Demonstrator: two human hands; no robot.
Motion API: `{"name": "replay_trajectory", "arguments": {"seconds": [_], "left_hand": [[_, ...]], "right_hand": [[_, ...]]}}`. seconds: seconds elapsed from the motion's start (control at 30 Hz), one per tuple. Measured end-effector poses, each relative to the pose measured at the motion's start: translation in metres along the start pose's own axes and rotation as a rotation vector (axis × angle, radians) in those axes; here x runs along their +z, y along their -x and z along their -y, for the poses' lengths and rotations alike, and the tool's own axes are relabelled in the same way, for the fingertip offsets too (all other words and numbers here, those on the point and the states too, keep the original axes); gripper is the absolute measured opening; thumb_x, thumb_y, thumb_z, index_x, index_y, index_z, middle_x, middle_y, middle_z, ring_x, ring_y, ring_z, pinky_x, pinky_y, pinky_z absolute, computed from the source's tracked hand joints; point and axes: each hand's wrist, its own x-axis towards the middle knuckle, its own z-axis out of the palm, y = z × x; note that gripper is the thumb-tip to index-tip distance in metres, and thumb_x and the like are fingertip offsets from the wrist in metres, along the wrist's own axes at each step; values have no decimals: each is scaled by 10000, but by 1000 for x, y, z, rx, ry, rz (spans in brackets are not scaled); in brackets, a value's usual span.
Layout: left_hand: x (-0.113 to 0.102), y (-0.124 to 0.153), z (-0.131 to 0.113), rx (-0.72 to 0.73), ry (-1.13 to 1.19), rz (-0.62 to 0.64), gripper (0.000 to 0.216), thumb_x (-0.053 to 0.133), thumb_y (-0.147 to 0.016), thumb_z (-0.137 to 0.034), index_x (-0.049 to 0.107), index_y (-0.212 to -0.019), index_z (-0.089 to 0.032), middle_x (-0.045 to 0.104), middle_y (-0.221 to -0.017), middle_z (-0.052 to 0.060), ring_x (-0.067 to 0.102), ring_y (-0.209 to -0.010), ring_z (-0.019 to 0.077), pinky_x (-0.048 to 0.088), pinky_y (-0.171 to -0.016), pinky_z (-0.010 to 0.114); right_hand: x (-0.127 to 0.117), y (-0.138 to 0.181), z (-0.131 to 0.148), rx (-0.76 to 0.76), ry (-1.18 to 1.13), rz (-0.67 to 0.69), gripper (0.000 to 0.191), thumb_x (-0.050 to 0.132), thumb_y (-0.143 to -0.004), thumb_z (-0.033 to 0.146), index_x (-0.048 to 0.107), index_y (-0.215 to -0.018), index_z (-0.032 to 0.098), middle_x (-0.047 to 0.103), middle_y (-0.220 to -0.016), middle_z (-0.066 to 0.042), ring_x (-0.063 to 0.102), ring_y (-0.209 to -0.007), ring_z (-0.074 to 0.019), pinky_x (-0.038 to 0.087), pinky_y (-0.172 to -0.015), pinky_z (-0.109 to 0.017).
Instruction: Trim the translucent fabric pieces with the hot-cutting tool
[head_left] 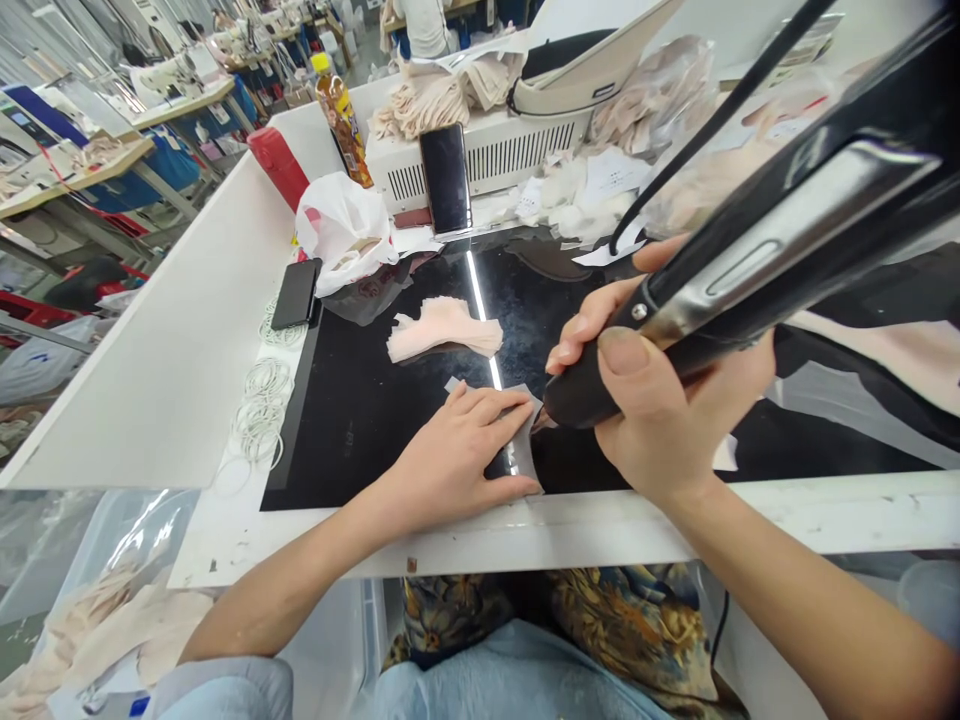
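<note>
From where I stand, the person's left hand (469, 445) lies palm down with its fingers loosely spread, pressing a translucent sheet (527, 455) against the glossy black panel (390, 430) near the front edge of the white worktop (600, 525). The right hand (660, 410) is wrapped firmly around a black handheld tool with a silver inlay (750, 250), thumb on top, its rounded nose just beside the sheet's right edge; whether the two touch, I can't tell. I'd call this the positioning step — sheet pinned, tool brought to its edge. The next move seems to call for a flat, steady left hand, its fingers clear of that nose, and fine control from the right.

Just beyond the left hand sits a stack of pale pink fabric pieces (446, 330), apart from both hands.

As for containers, a clear plastic bin (90, 550) down at the left holds beige and pinkish fabric. A crumpled white plastic bag (341, 230) hides most of its contents. The yellow-capped bottle (345, 125) behind it holds something amber — a drink, probably — and a clear plastic bag (664, 95) at the back bulges with pinkish cloth.
</note>
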Motion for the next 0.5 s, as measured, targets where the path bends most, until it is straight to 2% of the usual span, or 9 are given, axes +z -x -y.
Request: {"name": "replay_trajectory", "arguments": {"seconds": [0.17,0.4,0.5], "left_hand": [[-1,0,0,5,5,22,685,673,-913,-529,452,-1490,-233,464,-1562,112,427,-1441,296,202,-1255,591],[-3,-1,2,16,-5,26,657,671,-915,-523,471,-1472,-238,456,-1568,103,426,-1438,302,199,-1248,615],[-3,-1,2,20,-12,29,667,661,-919,-532,456,-1487,-247,458,-1565,106,435,-1430,306,192,-1249,615]], "right_hand": [[2,1,-2,17,54,-77,377,828,-723,423,618,-1026,343,640,-757,36,663,-648,-198,619,-642,-401],[-5,6,4,20,-60,14,403,833,-749,383,627,-1086,303,660,-785,25,639,-616,-157,588,-570,-360],[-6,9,7,1,-77,64,401,832,-756,373,633,-1090,276,629,-763,31,631,-603,-150,596,-593,-381]]}}
